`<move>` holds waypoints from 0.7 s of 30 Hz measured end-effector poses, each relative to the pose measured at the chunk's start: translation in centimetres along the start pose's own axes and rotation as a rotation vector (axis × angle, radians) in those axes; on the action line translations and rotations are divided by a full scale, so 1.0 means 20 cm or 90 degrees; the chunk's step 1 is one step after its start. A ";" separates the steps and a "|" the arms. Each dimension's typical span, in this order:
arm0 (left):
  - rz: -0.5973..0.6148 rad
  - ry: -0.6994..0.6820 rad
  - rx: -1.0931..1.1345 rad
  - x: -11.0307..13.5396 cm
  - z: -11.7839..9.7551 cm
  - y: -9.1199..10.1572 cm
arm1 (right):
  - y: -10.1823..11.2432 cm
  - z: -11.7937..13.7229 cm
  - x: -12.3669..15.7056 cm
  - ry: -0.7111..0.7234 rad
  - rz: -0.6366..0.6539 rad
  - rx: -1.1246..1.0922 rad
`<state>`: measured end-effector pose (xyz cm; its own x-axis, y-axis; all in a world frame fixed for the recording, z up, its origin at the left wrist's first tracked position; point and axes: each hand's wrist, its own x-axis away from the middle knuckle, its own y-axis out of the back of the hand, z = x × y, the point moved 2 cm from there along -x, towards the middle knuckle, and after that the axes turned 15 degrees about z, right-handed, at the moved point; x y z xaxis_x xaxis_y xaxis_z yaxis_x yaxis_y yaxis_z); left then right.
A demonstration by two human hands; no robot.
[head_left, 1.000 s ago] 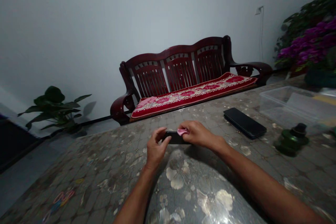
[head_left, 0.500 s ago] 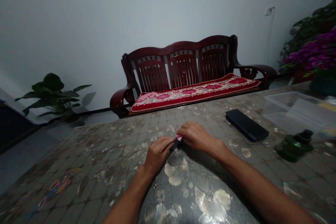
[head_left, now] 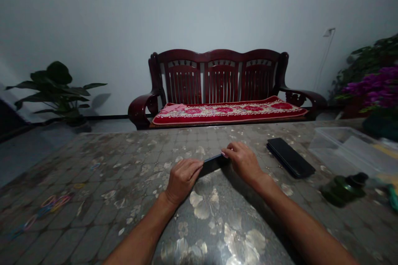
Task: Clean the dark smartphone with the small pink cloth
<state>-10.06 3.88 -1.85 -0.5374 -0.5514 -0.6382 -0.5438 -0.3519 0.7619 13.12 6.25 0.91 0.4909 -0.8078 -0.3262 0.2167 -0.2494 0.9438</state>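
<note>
A dark flat strip is held up on edge between my two hands, above the patterned tabletop. My left hand has its fingers pinched closed on the strip's left end. At the right end, my right hand is closed with thumb and fingers together. A tiny pinkish bit shows at the right fingertips; the rest of what lies under them is hidden. The strip's exact kind is too small and dim to tell.
Several coloured bands lie at the table's left. On the right are a black phone-like case, a green bottle with a black cap and a clear plastic box. A wooden bench stands beyond the table.
My hands have moved apart, and a longer length of the dark strip shows between them. The pink piece by my right fingers is now mostly hidden. My view has levelled and tilted up.
</note>
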 end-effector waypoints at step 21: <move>0.019 -0.001 -0.113 -0.01 -0.03 0.02 | -0.05 0.00 0.05 -0.080 -0.039 0.008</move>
<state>-9.78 3.45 -1.32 -0.5522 -0.5624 -0.6155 -0.4061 -0.4633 0.7877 13.40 5.79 -0.33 0.3680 -0.8511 -0.3745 0.2316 -0.3062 0.9234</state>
